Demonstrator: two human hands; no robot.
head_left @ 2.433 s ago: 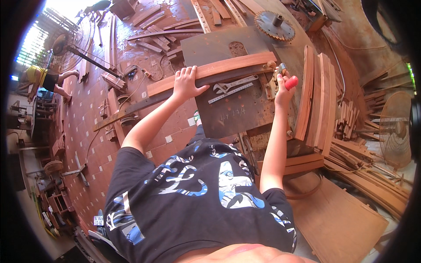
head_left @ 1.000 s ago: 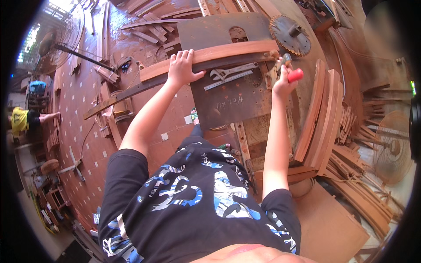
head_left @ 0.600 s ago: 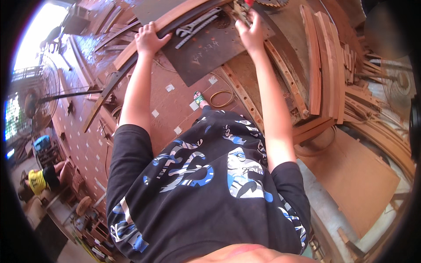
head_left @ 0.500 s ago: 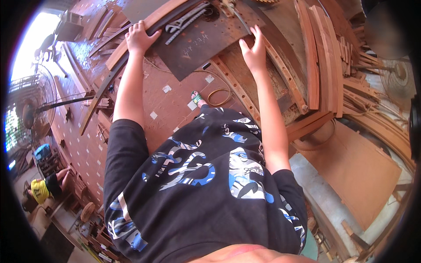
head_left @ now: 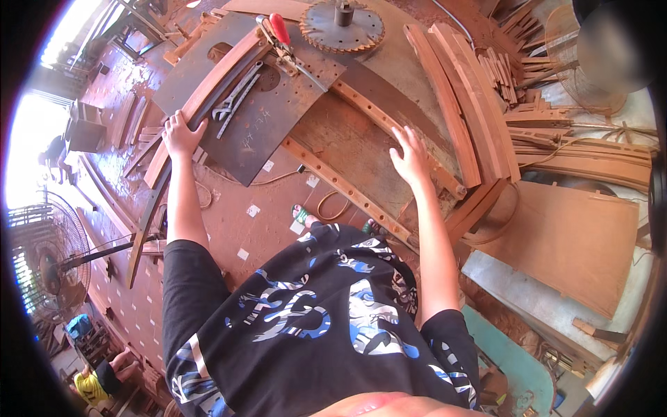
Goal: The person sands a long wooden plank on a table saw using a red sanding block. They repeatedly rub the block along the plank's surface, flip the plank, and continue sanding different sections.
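Observation:
My left hand [head_left: 182, 135] grips the near part of a curved reddish wooden piece [head_left: 208, 87], its thumb apart on the inner side. Along that piece runs a dark curved strip [head_left: 142, 240], reaching past its near end. Both lie across a dark metal plate [head_left: 240, 149]. Open and holding nothing, my right hand [head_left: 411, 156] is over the wooden rail with holes [head_left: 445, 174] at the right; I cannot tell whether it touches. A toggle clamp with a red handle [head_left: 279, 29] stands at the wood's far end. An adjustable wrench [head_left: 237, 92] and a steel ruler [head_left: 240, 104] lie on the plate.
A toothed circular saw blade [head_left: 342, 42] lies beyond the clamp. Curved wooden boards [head_left: 465, 104] are stacked at the right. A second drilled rail [head_left: 347, 191] runs nearer me. A standing fan [head_left: 52, 257] is at the left, and a person in yellow [head_left: 89, 388] is at the lower left.
My right hand has moved away from the clamp's metal rod, back over the right rail. My left hand stays on the wooden piece. The view has shifted, showing more of the clamp and saw blade.

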